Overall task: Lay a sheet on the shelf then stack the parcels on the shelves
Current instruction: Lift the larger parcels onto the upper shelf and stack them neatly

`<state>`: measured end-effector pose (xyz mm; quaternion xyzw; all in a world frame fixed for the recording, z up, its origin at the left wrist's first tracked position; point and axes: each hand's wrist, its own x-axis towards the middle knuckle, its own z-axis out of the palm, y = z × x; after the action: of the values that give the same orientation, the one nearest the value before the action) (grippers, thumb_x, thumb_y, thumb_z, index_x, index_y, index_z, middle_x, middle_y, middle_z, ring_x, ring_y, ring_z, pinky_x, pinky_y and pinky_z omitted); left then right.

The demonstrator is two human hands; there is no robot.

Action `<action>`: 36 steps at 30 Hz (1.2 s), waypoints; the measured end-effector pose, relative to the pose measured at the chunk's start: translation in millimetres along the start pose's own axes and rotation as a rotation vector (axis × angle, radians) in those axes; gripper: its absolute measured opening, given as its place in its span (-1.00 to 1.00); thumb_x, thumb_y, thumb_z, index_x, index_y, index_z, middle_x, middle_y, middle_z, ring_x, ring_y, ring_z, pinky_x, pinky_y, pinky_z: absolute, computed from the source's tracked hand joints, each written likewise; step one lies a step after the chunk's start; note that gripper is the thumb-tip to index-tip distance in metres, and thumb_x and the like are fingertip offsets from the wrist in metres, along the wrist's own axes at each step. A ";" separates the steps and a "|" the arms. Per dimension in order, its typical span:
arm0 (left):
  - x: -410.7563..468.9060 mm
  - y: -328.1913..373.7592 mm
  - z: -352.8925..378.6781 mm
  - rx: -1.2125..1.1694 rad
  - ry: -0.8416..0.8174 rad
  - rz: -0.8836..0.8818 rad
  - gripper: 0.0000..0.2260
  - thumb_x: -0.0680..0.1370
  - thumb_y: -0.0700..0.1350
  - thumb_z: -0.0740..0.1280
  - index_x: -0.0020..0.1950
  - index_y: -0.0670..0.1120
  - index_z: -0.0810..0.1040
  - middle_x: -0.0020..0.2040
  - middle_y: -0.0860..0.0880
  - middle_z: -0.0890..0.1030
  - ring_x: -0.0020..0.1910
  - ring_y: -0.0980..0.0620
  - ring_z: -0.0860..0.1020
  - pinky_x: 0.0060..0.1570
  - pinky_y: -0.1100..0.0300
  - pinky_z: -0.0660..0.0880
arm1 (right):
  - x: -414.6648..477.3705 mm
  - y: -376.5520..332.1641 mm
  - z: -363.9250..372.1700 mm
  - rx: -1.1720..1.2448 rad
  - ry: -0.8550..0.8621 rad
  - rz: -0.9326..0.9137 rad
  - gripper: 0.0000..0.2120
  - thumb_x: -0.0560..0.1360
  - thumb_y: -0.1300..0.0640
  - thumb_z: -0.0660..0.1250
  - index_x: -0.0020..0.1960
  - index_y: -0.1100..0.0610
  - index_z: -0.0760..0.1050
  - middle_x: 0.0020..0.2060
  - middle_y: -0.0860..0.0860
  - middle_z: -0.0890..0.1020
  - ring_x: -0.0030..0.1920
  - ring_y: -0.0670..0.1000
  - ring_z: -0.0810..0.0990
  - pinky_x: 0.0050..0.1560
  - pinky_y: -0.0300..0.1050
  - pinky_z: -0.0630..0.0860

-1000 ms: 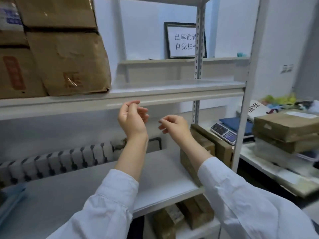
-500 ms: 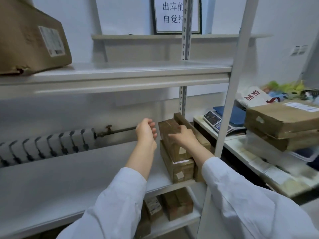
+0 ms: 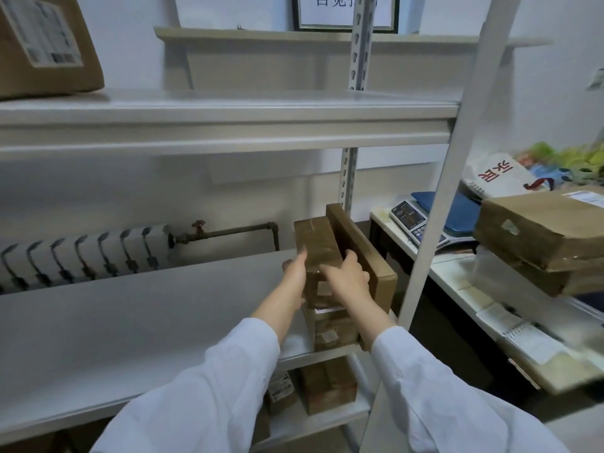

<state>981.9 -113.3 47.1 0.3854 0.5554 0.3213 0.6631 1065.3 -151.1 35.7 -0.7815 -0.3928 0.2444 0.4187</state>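
Note:
A small brown parcel tops a stack of two at the right end of the middle shelf. My left hand lies flat against its left side. My right hand grips its near right edge, fingers curled over the top. The lower parcel sits under it. A flat brown box stands on edge just right of the stack. The middle shelf's surface is pale grey; I cannot tell whether a sheet covers it.
An upper shelf carries a big carton at far left. More parcels sit on the bottom shelf. A white upright post stands right of the stack. Beyond it a table holds a scale and stacked cartons. A radiator lines the wall.
Both hands dropped from in front of the upper shelf to the parcel stack. The left hand has closed in against the top parcel's side and the right now grips it.

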 end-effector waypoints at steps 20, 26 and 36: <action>42.0 -46.6 -65.2 -0.174 0.289 0.178 -0.26 0.14 0.21 0.44 0.28 0.04 0.40 0.26 -0.15 0.45 0.06 -0.17 0.56 -0.09 -0.05 0.62 | 21.2 44.1 42.0 -0.505 -0.256 0.096 -0.06 0.38 -0.35 0.28 0.53 0.06 -0.08 0.50 0.25 0.02 0.48 0.29 0.05 0.48 0.16 0.05; 36.9 -47.4 -69.6 -0.201 0.286 0.178 -0.11 0.07 0.27 0.42 0.35 0.00 0.36 0.26 -0.14 0.47 0.13 -0.17 0.54 -0.18 0.05 0.63 | 23.6 45.1 47.0 -0.566 -0.232 0.125 -0.01 0.34 -0.35 0.33 0.52 0.08 -0.07 0.46 0.27 0.15 0.44 0.27 0.17 0.43 0.09 0.09; 31.2 -50.2 -68.4 -0.305 0.307 0.217 -0.39 0.35 0.12 0.43 0.33 -0.08 0.39 0.20 -0.16 0.54 0.08 -0.14 0.57 -0.22 0.11 0.61 | 23.6 23.9 34.0 -0.378 -0.122 0.027 -0.04 0.29 -0.31 0.42 0.46 0.09 0.05 0.37 0.25 0.24 0.39 0.28 0.23 0.39 0.14 0.18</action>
<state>920.0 -101.0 -17.6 0.2847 0.5501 0.5255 0.5832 1064.4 -124.1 -3.8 -0.8352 -0.4456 0.2187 0.2368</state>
